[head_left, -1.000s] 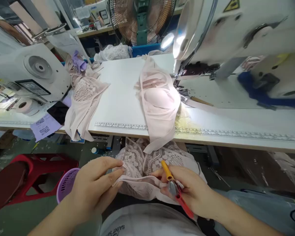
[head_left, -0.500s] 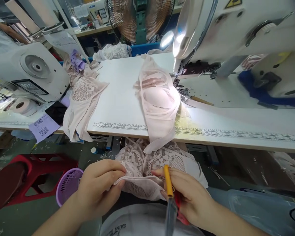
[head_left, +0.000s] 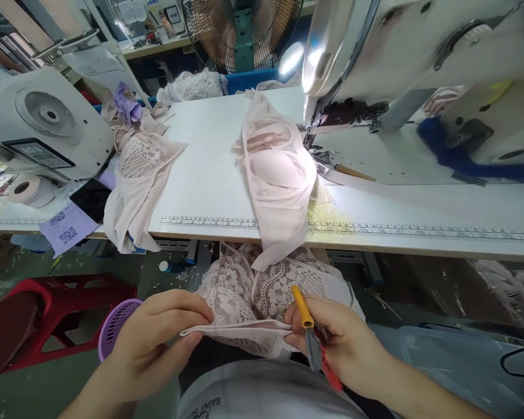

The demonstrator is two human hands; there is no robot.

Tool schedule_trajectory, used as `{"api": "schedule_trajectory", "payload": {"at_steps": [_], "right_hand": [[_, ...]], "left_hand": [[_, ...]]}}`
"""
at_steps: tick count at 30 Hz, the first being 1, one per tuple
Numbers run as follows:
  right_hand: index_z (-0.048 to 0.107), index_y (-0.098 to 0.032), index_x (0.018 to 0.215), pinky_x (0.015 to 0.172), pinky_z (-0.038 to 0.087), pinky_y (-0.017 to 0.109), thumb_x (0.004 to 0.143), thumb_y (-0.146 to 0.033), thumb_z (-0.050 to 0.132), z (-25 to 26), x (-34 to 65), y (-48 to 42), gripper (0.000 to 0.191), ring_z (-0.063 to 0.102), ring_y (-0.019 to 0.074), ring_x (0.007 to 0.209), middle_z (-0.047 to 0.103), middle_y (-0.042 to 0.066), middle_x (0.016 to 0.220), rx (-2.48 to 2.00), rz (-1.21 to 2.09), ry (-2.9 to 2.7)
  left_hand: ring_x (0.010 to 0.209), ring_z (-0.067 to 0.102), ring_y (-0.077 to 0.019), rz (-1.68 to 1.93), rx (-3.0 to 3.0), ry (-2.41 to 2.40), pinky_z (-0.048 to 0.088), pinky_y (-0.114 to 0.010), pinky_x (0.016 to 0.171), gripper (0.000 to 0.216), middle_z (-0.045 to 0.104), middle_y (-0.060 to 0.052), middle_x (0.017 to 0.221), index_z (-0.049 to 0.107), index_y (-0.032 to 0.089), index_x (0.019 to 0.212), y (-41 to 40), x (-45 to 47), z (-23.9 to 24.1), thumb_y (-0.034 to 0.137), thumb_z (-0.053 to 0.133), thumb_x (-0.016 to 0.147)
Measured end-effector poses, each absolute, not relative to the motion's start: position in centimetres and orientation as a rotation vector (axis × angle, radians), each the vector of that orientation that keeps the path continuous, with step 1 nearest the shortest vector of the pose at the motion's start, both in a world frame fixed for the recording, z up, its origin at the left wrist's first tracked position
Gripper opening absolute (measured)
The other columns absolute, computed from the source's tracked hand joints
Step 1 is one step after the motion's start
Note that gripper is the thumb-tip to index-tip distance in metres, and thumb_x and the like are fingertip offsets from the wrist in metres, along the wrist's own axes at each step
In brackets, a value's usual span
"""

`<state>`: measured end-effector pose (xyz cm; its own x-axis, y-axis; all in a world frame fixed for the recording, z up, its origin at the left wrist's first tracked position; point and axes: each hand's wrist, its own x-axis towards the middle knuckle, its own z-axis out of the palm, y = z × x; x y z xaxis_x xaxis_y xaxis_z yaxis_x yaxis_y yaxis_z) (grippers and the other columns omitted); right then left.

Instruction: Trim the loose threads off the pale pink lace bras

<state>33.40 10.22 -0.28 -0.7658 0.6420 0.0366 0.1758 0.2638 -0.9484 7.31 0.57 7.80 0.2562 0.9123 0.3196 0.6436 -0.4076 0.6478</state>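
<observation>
Head view: my left hand [head_left: 157, 337] pinches one end of the lace piece [head_left: 240, 329] in my lap, below the worktop [head_left: 209, 174] edge. My right hand [head_left: 340, 343] grips the other end along with the snips [head_left: 312, 337]. Since 0.5 s ago I have pulled the hem taut into a straight band between both hands, and the snips have tilted back toward my wrist.
</observation>
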Motion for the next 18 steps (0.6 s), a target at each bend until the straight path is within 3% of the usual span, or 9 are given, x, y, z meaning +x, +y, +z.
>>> {"api": "schedule_trajectory", "payload": {"at_steps": [4,8,14,18], "right_hand": [[0.059,-0.019,0.079,0.055,0.044,0.028,0.081,-0.016,0.053,-0.1,33.6,10.5,0.007,0.054,0.0177,0.061,0.058,0.002,0.07,-0.706,1.539,-2.124],[0.066,-0.018,0.094,0.059,0.051,0.028,0.078,-0.014,0.055,0.4,33.7,11.2,0.02,0.062,0.0192,0.07,0.064,0.005,0.08,-0.535,1.67,-2.123],[0.059,-0.019,0.072,0.053,0.042,0.028,0.08,-0.017,0.052,1.4,33.2,11.8,0.011,0.053,0.017,0.06,0.053,0.001,0.068,-0.462,1.687,-2.163],[0.053,-0.021,0.067,0.053,0.044,0.027,0.084,-0.02,0.051,2.0,32.9,11.8,0.017,0.05,0.0157,0.059,0.052,0.0,0.067,-0.449,1.642,-2.232]], "left_hand": [[0.081,0.071,-0.0159,0.934,2.108,1.388,0.062,-0.025,0.078,0.019,0.073,-0.007,0.085,0.066,0.018,0.098,0.6,7.0,7.9,0.013,0.048,0.095],[0.082,0.072,-0.0164,0.854,2.106,1.344,0.062,-0.029,0.084,0.022,0.074,-0.005,0.085,0.066,0.02,0.097,0.9,6.4,8.2,0.012,0.046,0.095],[0.11,0.066,-0.0188,0.812,2.443,1.675,0.05,-0.028,0.104,0.023,0.073,-0.01,0.111,0.064,0.015,0.112,0.9,8.4,8.4,0.015,0.059,0.09],[0.109,0.066,-0.0218,0.726,2.585,1.49,0.041,-0.042,0.114,0.024,0.076,-0.007,0.099,0.065,0.014,0.107,2.0,12.5,7.6,0.026,0.046,0.099]]}}
